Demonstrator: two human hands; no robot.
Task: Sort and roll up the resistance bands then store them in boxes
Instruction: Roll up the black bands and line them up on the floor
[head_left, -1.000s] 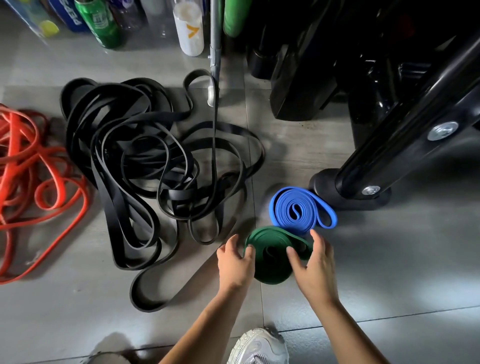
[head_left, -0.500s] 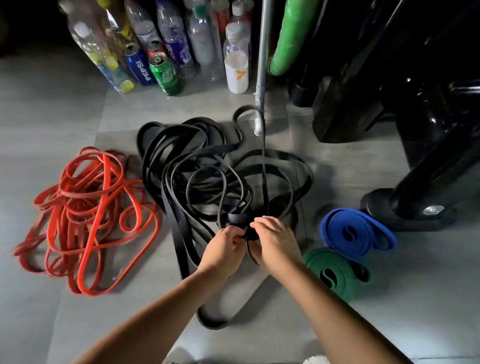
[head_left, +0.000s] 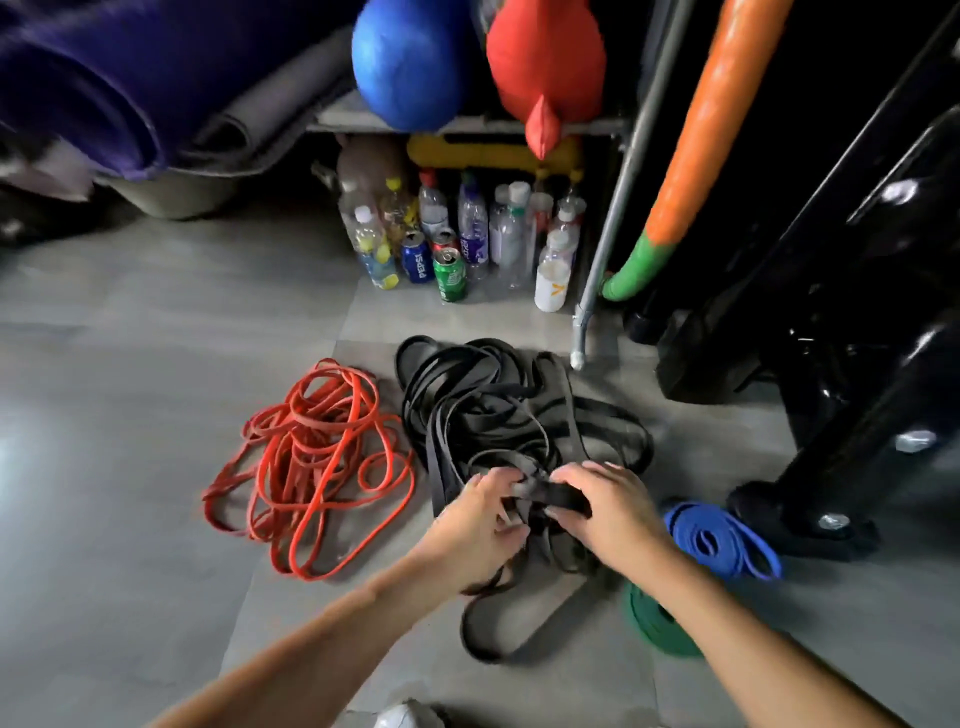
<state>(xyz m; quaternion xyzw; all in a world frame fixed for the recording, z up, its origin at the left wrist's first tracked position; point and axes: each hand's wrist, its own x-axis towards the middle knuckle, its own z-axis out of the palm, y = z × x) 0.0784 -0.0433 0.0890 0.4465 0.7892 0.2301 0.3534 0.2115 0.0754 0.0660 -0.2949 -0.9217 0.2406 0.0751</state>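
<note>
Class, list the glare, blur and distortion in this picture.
Head view: glare whitens the floor far left; highlights glint on the black frame; purple mat blurred; the pole bows, wide-angle distortion; left hand and right hand gripping black bands look smeared.

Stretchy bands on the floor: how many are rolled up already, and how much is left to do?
Two look done: the blue roll and the green roll lie coiled at the right. In hand: the left hand and right hand grip a black band at the near edge of the black pile. Left: that tangled pile, the loose orange pile, and the boxing up; no box is in view.
</note>
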